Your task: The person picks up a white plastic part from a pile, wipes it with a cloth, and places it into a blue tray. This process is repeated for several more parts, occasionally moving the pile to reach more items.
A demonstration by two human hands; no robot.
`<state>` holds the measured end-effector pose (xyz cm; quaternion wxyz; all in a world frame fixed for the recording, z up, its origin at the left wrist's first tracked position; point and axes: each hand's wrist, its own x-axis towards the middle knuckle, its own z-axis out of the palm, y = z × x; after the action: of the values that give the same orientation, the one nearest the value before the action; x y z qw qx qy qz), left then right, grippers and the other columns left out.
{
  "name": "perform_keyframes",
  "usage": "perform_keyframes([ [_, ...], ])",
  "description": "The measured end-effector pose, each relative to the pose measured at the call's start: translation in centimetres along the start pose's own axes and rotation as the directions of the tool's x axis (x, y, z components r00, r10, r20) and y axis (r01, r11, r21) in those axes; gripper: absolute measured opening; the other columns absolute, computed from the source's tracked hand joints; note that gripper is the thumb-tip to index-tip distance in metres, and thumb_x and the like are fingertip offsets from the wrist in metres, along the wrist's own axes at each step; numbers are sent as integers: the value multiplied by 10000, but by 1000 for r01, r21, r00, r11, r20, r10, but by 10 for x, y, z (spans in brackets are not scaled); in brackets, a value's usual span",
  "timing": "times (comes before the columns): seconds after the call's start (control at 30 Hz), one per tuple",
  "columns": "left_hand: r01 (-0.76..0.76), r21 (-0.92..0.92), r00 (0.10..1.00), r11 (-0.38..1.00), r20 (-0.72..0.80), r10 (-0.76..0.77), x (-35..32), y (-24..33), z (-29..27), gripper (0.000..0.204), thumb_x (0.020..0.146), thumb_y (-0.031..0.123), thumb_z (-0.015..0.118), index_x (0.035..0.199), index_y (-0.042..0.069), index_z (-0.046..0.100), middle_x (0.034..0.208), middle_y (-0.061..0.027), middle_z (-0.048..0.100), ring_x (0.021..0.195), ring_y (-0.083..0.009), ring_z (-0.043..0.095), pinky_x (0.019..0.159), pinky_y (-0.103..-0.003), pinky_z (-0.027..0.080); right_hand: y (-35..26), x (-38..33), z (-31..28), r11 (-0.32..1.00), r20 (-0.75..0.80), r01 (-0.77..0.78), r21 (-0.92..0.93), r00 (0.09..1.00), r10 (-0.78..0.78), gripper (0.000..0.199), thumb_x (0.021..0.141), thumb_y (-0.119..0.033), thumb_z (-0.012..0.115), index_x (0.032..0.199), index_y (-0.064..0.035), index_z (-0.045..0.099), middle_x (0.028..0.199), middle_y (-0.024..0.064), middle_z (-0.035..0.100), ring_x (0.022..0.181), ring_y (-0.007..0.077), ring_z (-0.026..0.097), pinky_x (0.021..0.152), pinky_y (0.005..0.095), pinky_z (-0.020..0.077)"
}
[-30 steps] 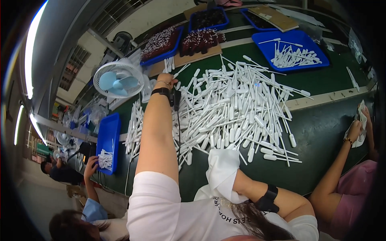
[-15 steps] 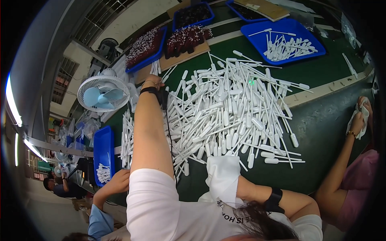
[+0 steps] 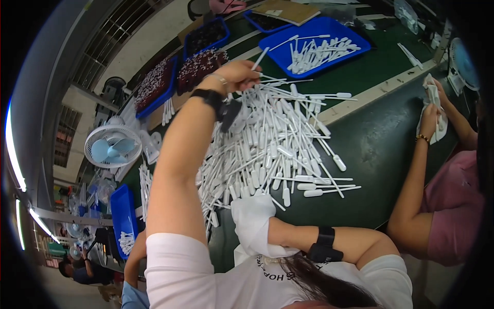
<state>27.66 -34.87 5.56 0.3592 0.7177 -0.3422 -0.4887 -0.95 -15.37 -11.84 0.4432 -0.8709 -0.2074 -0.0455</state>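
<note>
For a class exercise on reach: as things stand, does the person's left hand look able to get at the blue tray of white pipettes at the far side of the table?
Probably yes. The left hand, arm stretched out, holds one pipette near the blue tray, with nothing standing between them.

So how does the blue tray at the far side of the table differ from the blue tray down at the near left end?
The far blue tray looks wide and shallow, with white pipettes scattered loosely across it; the near-left blue tray shows as narrow and seen on edge, with a small white clump at one end. The far one lies just beyond the left hand; the near one sits below the desk fan. Both are blue and hold white pieces.
</note>
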Motion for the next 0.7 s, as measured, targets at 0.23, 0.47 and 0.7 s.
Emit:
perform_keyframes([
  [0.23,-103,-79,967,991,-242,81,70,26,60,389,730,-31,557,1096,-26,425,790,-119,578,631,-173,582,520,-247,496,6,-11,-12,991,-197,-39,-125,980,14,104,589,-171,556,619,-90,615,609,69,539,599,211,534,543,314,425],
  [0.47,-291,-232,950,928,-189,250,-14,17,39,358,760,32,558,1091,-28,436,875,-147,567,766,-216,596,633,-292,524,-40,4,-82,908,-72,-134,-397,991,114,105,507,-203,567,516,-106,606,489,44,493,487,196,506,431,343,396],
  [0.7,-210,293,976,933,1,219,-196,10,47,262,805,129,538,1016,-27,523,846,-84,601,725,-149,595,615,-247,496,-36,-4,-55,652,-248,68,755,950,188,237,735,-90,575,971,-60,571,857,43,561,786,131,545,676,289,450],
])
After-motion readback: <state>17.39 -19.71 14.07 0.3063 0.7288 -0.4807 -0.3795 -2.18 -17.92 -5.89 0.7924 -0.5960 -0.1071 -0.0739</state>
